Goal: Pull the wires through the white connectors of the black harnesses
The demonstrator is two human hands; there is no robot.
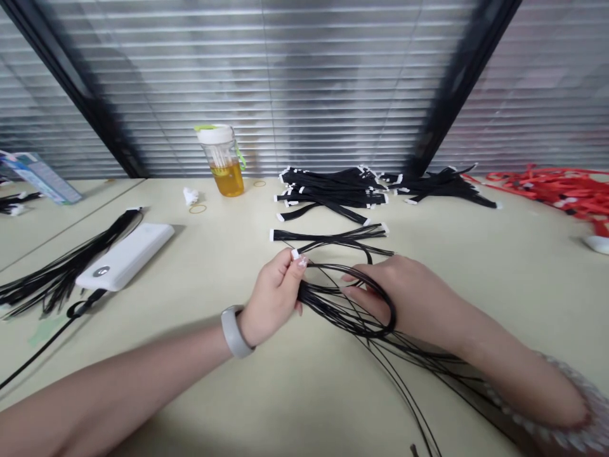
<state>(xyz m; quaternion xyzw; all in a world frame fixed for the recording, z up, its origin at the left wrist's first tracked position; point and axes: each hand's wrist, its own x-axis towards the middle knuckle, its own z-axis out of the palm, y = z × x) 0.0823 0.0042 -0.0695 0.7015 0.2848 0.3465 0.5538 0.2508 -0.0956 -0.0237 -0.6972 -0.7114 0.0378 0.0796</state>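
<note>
My left hand [275, 284] pinches a bundle of thin black wires [333, 312]. A white connector [295, 254] sticks up beside its thumb. To the right, my right hand [404, 298] has its fingers curled into a loop of the same wires, which bends around them. Some of its fingers are hidden behind the hand and the loop. Loose wire ends trail past the right forearm toward the table's front edge. Just beyond both hands lie black wire harnesses [328, 237] with white end connectors.
Stacked black harnesses [333, 187] and more black cables [442, 185] lie at the back. Red cables [561, 190] are heaped at right. A bottle [223, 165] of amber liquid stands near the blinds. Leftward are a white power bank [126, 257] and black wires [71, 266].
</note>
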